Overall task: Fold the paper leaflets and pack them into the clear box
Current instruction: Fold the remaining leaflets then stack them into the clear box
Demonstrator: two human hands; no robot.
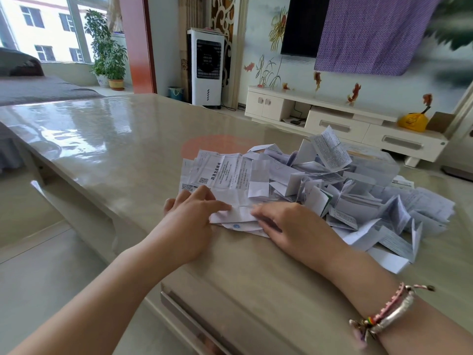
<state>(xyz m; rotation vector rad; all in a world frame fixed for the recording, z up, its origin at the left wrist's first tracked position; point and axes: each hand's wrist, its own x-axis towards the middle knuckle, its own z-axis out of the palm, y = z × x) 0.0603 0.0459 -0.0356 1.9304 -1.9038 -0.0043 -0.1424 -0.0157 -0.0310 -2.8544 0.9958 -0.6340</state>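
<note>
Pressing a leaflet point(236, 213) flat, both hands point(190, 224) lie open-fingered beside piled leaflets point(358, 201) screening the clear box point(378, 162).

table point(107, 139): glossy beige | on it: leaflet pile point(358, 201), flat leaflets point(225, 172), clear box point(378, 162)

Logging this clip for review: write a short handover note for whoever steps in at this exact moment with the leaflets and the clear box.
Left hand: fingers flat, pressing on the leaflet being folded at the near table edge.
Right hand: also on that leaflet, fingers laid over its right side.
Unfolded sheet lies just behind it; loose pile of leaflets spreads to the right.
Clear box sits behind the pile; contents hard to tell.
Done: many in the pile look creased. Left: finish this fold, fold the rest, pack the box.
</note>
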